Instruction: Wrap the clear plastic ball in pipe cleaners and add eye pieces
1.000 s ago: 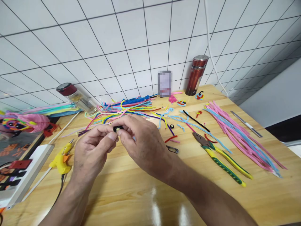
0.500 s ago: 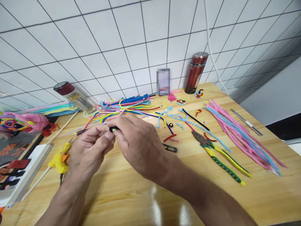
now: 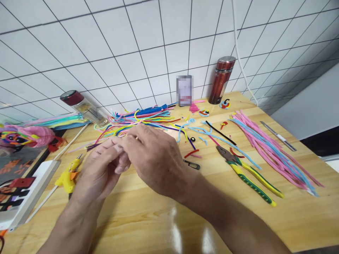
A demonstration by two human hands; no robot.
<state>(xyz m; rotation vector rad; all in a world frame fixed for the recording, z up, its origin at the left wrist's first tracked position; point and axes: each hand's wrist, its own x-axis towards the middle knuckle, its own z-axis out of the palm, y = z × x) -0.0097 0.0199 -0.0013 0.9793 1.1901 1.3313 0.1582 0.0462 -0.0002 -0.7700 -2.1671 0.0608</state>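
My left hand (image 3: 102, 165) and my right hand (image 3: 153, 155) meet above the wooden table, fingertips pressed together and closed. Between them is a small black coil, apparently of pipe cleaner; the fingers now hide it. Just behind the hands lies a loose pile of coloured pipe cleaners (image 3: 148, 114). Right of my right hand are a small black ring (image 3: 192, 139), short red pieces (image 3: 191, 152) and thread snips (image 3: 191, 164), partly covered by that hand. A yellow glue gun (image 3: 66, 180) rests left of my left hand.
Pliers (image 3: 238, 165), pink and blue pipe cleaners (image 3: 267, 148) and a craft knife (image 3: 278, 135) lie on the right. A phone (image 3: 184, 91), a red flask (image 3: 222, 80) and a glass bottle (image 3: 84, 107) stand along the tiled wall. A power strip (image 3: 34, 197) sits at left.
The hands have turned slightly and drawn closer together. The small black coil, visible between the fingertips before, is now covered by them. Objects on the table have stayed put.
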